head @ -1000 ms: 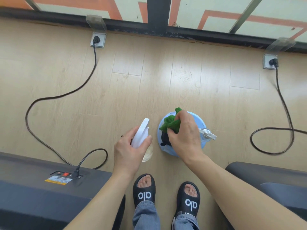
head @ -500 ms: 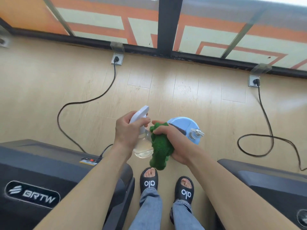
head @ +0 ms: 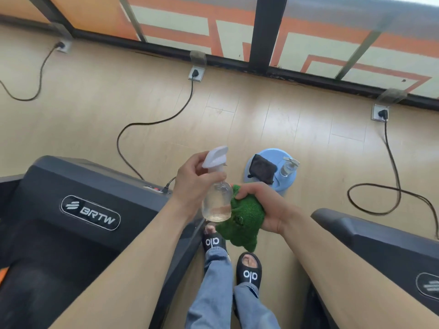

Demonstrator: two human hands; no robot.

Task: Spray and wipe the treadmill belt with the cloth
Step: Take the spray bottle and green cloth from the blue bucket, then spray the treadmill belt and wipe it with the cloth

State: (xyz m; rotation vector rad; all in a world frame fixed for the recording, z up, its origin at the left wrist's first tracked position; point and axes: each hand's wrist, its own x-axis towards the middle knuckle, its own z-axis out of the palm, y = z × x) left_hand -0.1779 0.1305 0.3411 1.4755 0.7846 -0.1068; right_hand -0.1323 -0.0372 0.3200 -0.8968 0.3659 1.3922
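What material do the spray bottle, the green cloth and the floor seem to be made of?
Spray bottle: clear body, glass or hard plastic, glossy, liquid visible inside; its head looks like matte white plastic. Green cloth: soft fabric with a fuzzy, looped pile, probably microfibre or terry; it bunches in the right hand. Floor: pale wood-look planks with visible seams and a light sheen, laminate or wood.

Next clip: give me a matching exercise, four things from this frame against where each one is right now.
Things:
1. spray bottle
2. green cloth
3. black cloth
4. small pump bottle

Places:
A. lying on the blue stool, left part
B. gripped in the right hand
C. standing on the blue stool, right part
D. held in the left hand

Pairs: 1-D, 2-B, 3-A, 4-C
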